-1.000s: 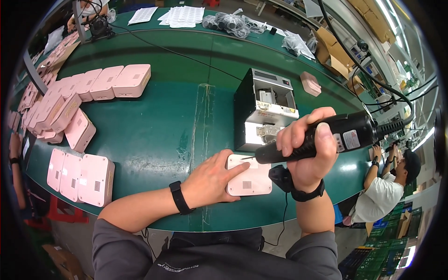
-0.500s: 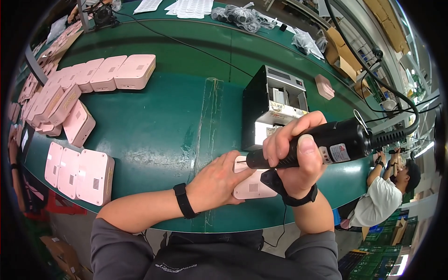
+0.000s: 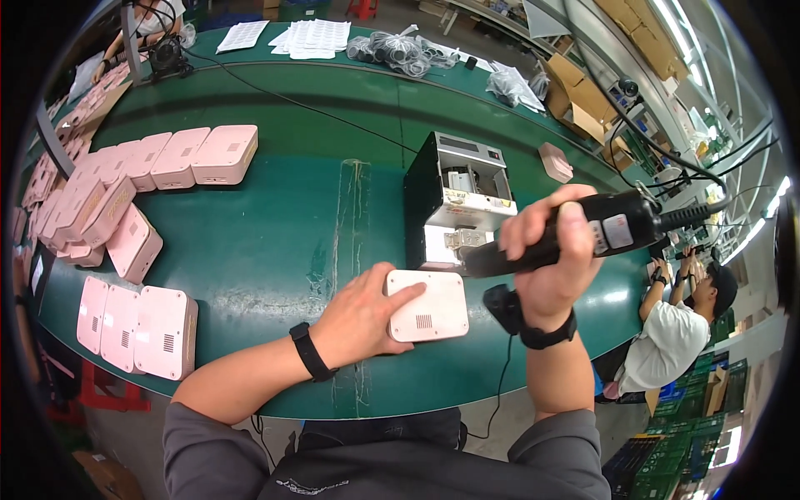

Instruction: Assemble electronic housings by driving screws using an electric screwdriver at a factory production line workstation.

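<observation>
My left hand [image 3: 360, 313] holds a pink square plastic case [image 3: 442, 312] flat on the green table, fingers across its left side and top. The case has rounded corners, small corner holes and a slotted vent. My right hand [image 3: 557, 250] is wrapped round a black corded electric screwdriver [image 3: 618, 225], held sideways above the table. Its nose points left, at the white front of a black box-shaped screw feeder [image 3: 423, 196]. Whether the bit touches the feeder I cannot tell. Black bands circle both wrists.
Three pink cases [image 3: 167, 332] lie at the near left, with several more piled and lined up behind [image 3: 225, 155]. Another small pink part [image 3: 555, 162] sits beyond the feeder. Bagged cables [image 3: 400, 52] and white trays [image 3: 312, 38] lie at the back. A co-worker [image 3: 677, 333] sits at right.
The screwdriver has come off the case and moved right, its nose now by the feeder's front. More of the case shows, with my left hand still on it.
</observation>
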A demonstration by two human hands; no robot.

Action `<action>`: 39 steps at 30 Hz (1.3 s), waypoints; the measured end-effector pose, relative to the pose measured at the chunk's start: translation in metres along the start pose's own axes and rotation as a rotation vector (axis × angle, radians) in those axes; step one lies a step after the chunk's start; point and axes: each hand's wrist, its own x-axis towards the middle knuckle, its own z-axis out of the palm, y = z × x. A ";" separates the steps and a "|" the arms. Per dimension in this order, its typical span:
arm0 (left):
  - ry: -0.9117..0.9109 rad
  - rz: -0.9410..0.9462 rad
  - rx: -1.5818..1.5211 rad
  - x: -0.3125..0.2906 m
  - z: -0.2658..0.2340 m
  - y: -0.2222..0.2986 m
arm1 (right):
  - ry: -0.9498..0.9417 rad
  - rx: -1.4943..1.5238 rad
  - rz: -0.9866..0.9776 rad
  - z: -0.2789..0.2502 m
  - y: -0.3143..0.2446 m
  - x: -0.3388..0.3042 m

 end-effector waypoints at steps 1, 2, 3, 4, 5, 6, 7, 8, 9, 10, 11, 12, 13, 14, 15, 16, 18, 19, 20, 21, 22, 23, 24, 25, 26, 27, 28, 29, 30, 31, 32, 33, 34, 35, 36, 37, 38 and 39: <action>-0.004 -0.019 0.010 0.002 -0.003 -0.001 | 0.013 -0.058 -0.026 -0.008 -0.003 0.005; -0.009 -0.038 0.020 0.002 -0.005 -0.002 | 0.026 -0.115 -0.052 -0.015 -0.005 0.011; -0.009 -0.034 0.020 0.001 -0.005 -0.002 | 0.040 -0.171 -0.077 -0.019 -0.004 0.015; -0.002 -0.031 0.030 0.000 -0.004 -0.003 | 0.043 -0.172 -0.081 -0.022 0.002 0.018; 0.005 -0.029 0.041 -0.001 -0.003 -0.003 | 0.070 -0.183 -0.059 -0.026 0.010 0.021; 0.010 -0.026 0.051 -0.002 -0.003 -0.002 | 0.097 -0.194 -0.036 -0.030 0.018 0.023; 0.007 -0.022 0.051 -0.001 -0.003 -0.001 | 0.125 -0.205 -0.012 -0.033 0.020 0.023; 0.001 -0.024 0.045 0.000 -0.003 0.000 | 0.131 -0.206 -0.013 -0.034 0.018 0.021; -0.003 -0.036 0.043 0.000 -0.003 0.000 | 0.124 -0.205 0.019 -0.035 0.017 0.020; -0.009 -0.049 0.039 -0.001 -0.003 -0.001 | 0.117 -0.204 0.053 -0.035 0.016 0.019; -0.015 -0.055 0.036 0.000 -0.003 -0.001 | 0.111 -0.206 0.090 -0.037 0.013 0.017; -0.010 -0.051 0.032 0.002 -0.003 -0.002 | 0.113 -0.206 0.101 -0.039 0.010 0.013; -0.007 -0.047 0.027 0.005 -0.004 -0.004 | 0.102 -0.158 0.091 -0.041 0.004 0.007; -0.014 -0.050 0.011 0.001 -0.001 -0.001 | 0.096 -0.115 0.096 -0.043 -0.004 -0.005; -0.033 -0.064 -0.007 0.000 0.000 0.000 | 0.093 -0.072 0.102 -0.044 -0.010 -0.014; -0.018 -0.058 0.000 0.002 -0.002 -0.001 | 0.106 -0.078 0.122 -0.044 -0.013 -0.020; 0.014 -0.045 0.016 0.002 -0.003 -0.002 | 0.040 -0.075 0.114 -0.045 -0.021 -0.030; 0.004 -0.044 0.010 0.004 -0.002 -0.002 | 0.004 -0.072 0.098 -0.046 -0.022 -0.031; 0.006 -0.045 0.019 0.004 -0.002 -0.003 | 0.011 -0.075 0.102 -0.048 -0.023 -0.034; 0.009 -0.045 0.030 0.004 -0.002 -0.003 | 0.009 -0.090 0.107 -0.049 -0.023 -0.036; 0.014 -0.046 0.042 0.005 -0.002 -0.003 | 0.007 -0.103 0.110 -0.050 -0.024 -0.038; 0.011 -0.047 0.042 0.005 -0.002 -0.003 | 0.002 -0.115 0.113 -0.051 -0.024 -0.040; -0.007 -0.057 0.033 0.005 -0.002 -0.002 | 0.007 -0.116 0.114 -0.052 -0.023 -0.043; -0.025 -0.067 0.025 0.005 -0.001 -0.001 | 0.011 -0.108 0.114 -0.053 -0.021 -0.046; -0.042 -0.079 0.017 0.005 -0.001 -0.001 | 0.014 -0.100 0.115 -0.055 -0.018 -0.049; -0.044 -0.078 0.018 0.005 -0.002 -0.001 | 0.017 -0.092 0.115 -0.056 -0.015 -0.052; -0.043 -0.077 0.020 0.006 -0.002 -0.001 | 0.019 -0.091 0.115 -0.057 -0.011 -0.054; -0.042 -0.076 0.022 0.006 -0.003 -0.001 | 0.017 -0.097 0.122 -0.057 -0.008 -0.056; -0.040 -0.074 0.023 0.007 -0.003 0.000 | 0.015 -0.104 0.129 -0.057 -0.005 -0.058; -0.041 -0.072 0.025 0.007 -0.003 0.000 | 0.013 -0.111 0.135 -0.057 -0.003 -0.059; -0.028 -0.066 0.023 0.007 -0.004 0.001 | 0.014 -0.112 0.131 -0.057 -0.002 -0.059; -0.014 -0.060 0.021 0.006 -0.004 0.002 | 0.013 -0.104 0.135 -0.056 -0.002 -0.060; 0.004 -0.050 0.022 0.007 -0.005 0.002 | 0.011 -0.096 0.134 -0.056 -0.001 -0.058; 0.009 -0.041 0.027 0.008 -0.005 0.003 | 0.007 -0.089 0.131 -0.055 -0.001 -0.057; 0.007 -0.042 0.030 0.008 -0.005 0.003 | 0.006 -0.090 0.119 -0.055 0.000 -0.057; 0.005 -0.042 0.033 0.007 -0.005 0.003 | -0.005 -0.112 0.131 -0.055 0.001 -0.059; 0.004 -0.042 0.036 0.008 -0.005 0.003 | -0.016 -0.133 0.142 -0.055 0.002 -0.059; 0.010 -0.036 0.041 0.007 -0.004 0.003 | -0.027 -0.153 0.156 -0.054 0.001 -0.058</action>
